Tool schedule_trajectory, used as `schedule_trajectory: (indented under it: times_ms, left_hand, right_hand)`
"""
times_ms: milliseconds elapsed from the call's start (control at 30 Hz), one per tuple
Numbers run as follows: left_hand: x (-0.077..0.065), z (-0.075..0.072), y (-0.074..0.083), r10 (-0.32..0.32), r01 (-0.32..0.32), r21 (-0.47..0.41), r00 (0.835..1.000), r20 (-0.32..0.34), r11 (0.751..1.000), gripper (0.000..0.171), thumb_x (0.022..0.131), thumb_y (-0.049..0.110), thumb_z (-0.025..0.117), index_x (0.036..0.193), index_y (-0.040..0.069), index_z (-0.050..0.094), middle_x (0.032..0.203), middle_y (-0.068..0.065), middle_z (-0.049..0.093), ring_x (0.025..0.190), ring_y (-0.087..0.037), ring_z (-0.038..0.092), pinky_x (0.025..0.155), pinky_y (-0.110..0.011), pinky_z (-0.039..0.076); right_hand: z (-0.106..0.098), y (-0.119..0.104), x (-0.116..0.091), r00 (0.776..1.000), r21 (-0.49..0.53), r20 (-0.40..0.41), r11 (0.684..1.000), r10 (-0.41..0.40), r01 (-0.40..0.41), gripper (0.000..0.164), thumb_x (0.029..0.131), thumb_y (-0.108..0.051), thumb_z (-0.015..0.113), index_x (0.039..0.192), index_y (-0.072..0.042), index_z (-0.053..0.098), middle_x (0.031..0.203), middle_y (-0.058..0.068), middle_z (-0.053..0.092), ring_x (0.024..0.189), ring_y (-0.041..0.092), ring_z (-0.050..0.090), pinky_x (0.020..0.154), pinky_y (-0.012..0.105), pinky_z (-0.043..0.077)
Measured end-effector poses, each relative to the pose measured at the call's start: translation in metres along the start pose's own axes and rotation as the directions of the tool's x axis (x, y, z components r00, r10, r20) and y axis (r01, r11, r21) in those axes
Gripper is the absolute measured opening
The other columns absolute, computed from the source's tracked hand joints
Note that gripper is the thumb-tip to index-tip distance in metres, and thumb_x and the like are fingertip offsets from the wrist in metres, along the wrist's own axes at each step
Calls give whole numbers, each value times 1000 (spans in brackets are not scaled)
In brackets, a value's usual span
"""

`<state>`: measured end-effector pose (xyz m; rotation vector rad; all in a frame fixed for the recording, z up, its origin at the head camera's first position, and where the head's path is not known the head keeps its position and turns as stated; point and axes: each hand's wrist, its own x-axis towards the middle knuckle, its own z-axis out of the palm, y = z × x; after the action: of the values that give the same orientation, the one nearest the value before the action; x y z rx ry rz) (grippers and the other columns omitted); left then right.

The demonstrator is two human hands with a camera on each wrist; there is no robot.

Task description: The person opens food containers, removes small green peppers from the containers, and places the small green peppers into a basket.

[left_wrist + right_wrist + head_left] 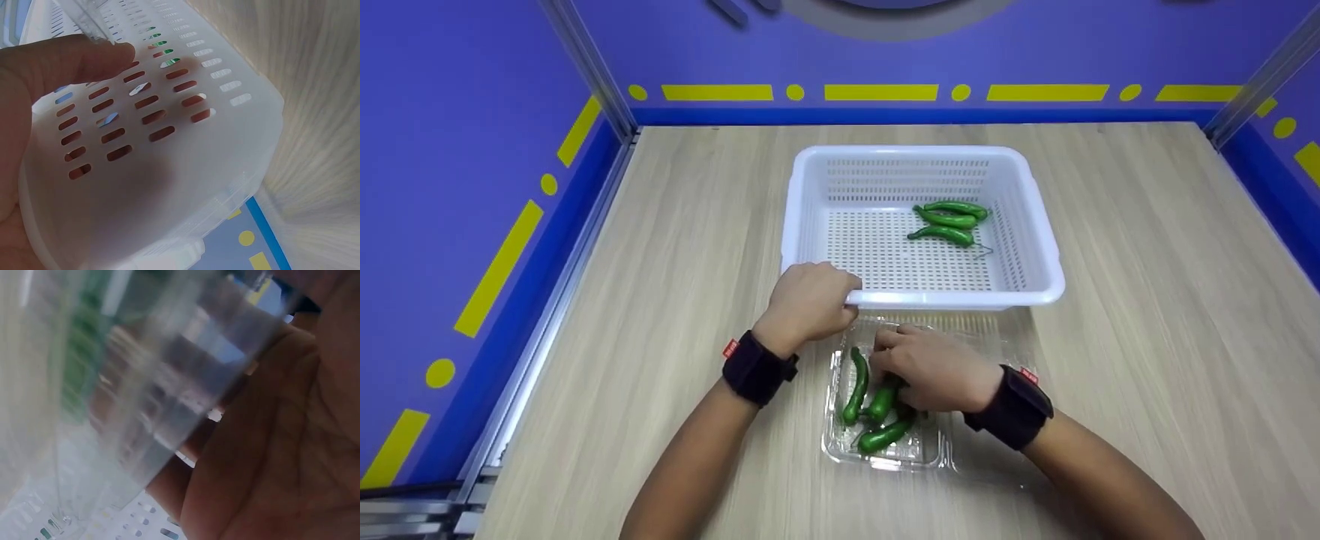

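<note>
My left hand (812,300) grips the front left rim of a white plastic basket (945,300). In the left wrist view its thumb lies along the outside of the slotted basket wall (185,163). My right hand (934,367) reaches down into an open clear plastic box (885,463) in front of the basket, its fingers over the green chili peppers (885,437) there. One curved pepper (856,386) lies along the box's left side. The right wrist view shows fingers behind the clear box wall (185,377); I cannot tell whether they pinch a pepper.
Several green peppers (949,220) lie together in the right part of the basket. The box's clear lid (986,450) lies folded out to the right, under my right wrist. Blue panels with yellow marks (881,92) border the wooden table (690,247).
</note>
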<state>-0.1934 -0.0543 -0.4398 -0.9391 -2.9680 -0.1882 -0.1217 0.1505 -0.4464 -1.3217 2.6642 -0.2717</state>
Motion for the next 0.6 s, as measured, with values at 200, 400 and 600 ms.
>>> schedule_trajectory:
  times_ms: [200,400,600]
  left_hand:
    - [0,0,0,0,0,-4,1000,-6,1000,17,83,21,67,69,19,57,65,3,58,60,-20,57,56,-42,49]
    - [-1,1,-1,7,-7,-1,1000,-18,1000,14,82,19,67,71,18,60,65,3,60,60,-19,56,55,-42,50]
    - [0,2,-1,9,-9,8,1000,-22,1000,8,83,21,67,76,18,67,70,1,67,63,-21,62,57,-44,51]
  right_hand:
    - [-7,3,-1,999,28,-32,999,-35,36,23,78,-6,75,95,-21,74,94,-5,64,85,13,62,78,34,54]
    - [-16,1,-4,996,62,-55,996,-64,67,19,80,-7,74,96,-18,74,91,-7,67,81,11,63,75,32,55]
    - [-21,0,-5,997,112,-70,992,-42,50,16,86,-13,76,98,-20,68,88,-9,68,77,8,65,70,29,55]
